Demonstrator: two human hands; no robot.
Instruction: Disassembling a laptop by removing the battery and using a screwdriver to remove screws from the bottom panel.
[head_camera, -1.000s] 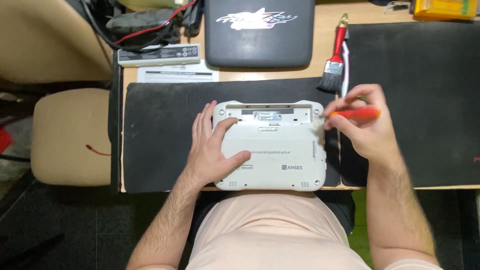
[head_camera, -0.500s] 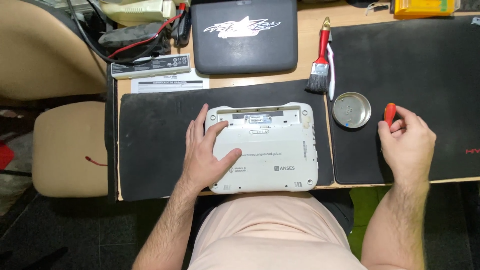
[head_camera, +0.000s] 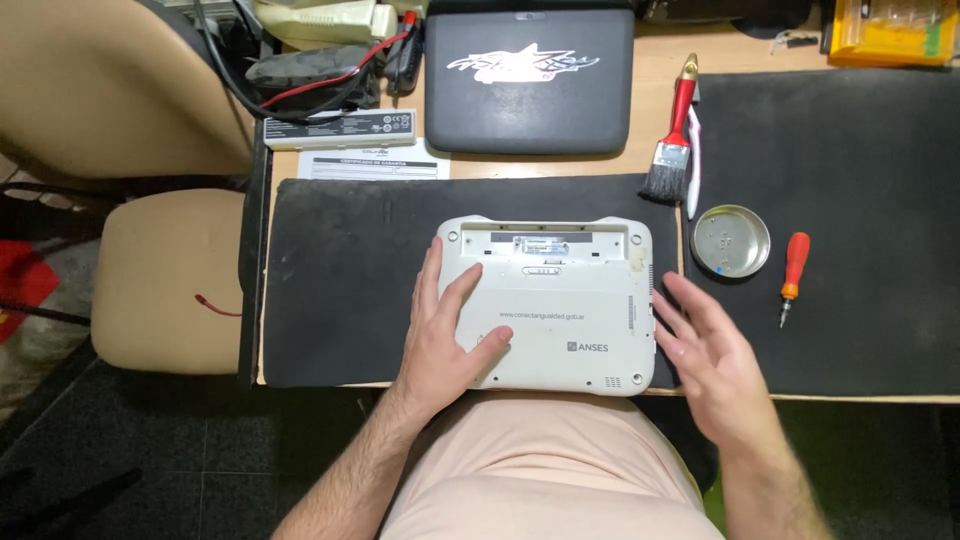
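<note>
Fingers of our left hand (head_camera: 447, 335) lie spread and flat on the white netbook (head_camera: 548, 305), which rests underside up on the black mat (head_camera: 340, 280) at the desk's near edge. Our right hand (head_camera: 705, 355) hovers open, fingers fanned, just beside its right edge. An orange screwdriver (head_camera: 792, 275) lies by a round metal dish (head_camera: 731, 241).

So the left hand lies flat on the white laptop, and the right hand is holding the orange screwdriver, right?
Not quite. The head view shows the left hand flat on the white laptop, but the right hand is empty and open beside the laptop's edge. The orange screwdriver lies on the black mat, next to the small round metal dish.
</note>
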